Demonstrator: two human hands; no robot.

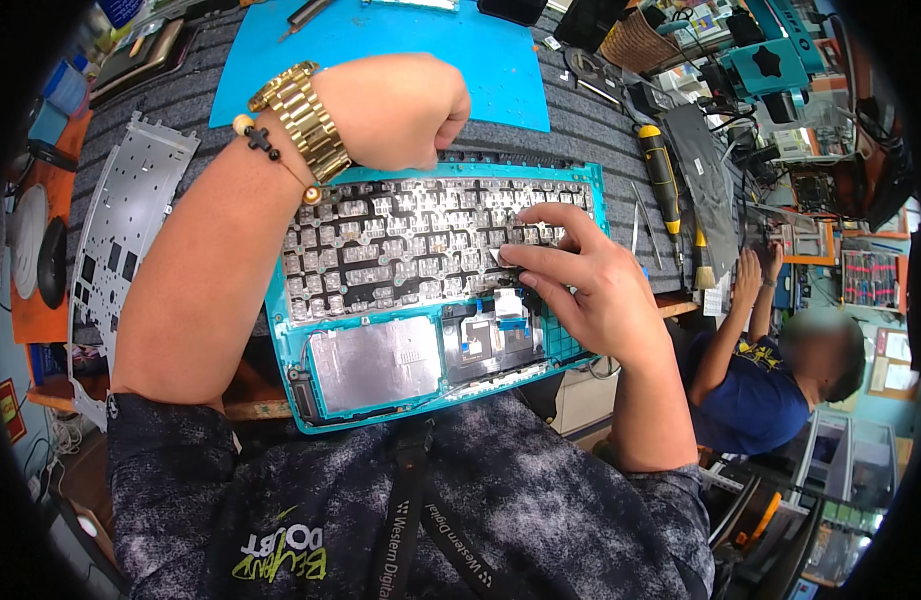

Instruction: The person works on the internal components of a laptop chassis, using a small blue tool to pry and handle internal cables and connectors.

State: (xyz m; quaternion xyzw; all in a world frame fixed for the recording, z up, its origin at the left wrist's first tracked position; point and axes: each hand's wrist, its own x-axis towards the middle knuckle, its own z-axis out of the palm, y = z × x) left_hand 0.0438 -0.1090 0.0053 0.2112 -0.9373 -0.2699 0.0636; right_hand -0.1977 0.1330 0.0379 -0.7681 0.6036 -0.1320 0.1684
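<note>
A teal laptop palm-rest case [372,417] lies inside-up in front of me, tilted slightly. The bare metal back of its keyboard [380,245] fills the upper half. Below are a flat silver panel [375,362] and the touchpad's underside [490,343] with a white ribbon cable [505,302]. At the case's far edge my left hand [400,112] is closed with its fingers curled under; whatever it holds is hidden. My right hand [605,290] rests over the keyboard's right part, fingers apart, the index fingertip beside a small whitish tab [497,257].
A blue mat [380,60] lies beyond the case on a grey ribbed surface. A perforated metal plate [130,200] stands at left. To the right are a yellow-black screwdriver [659,175], a brush [702,265] and tweezers [645,225]. A person [755,375] sits further right.
</note>
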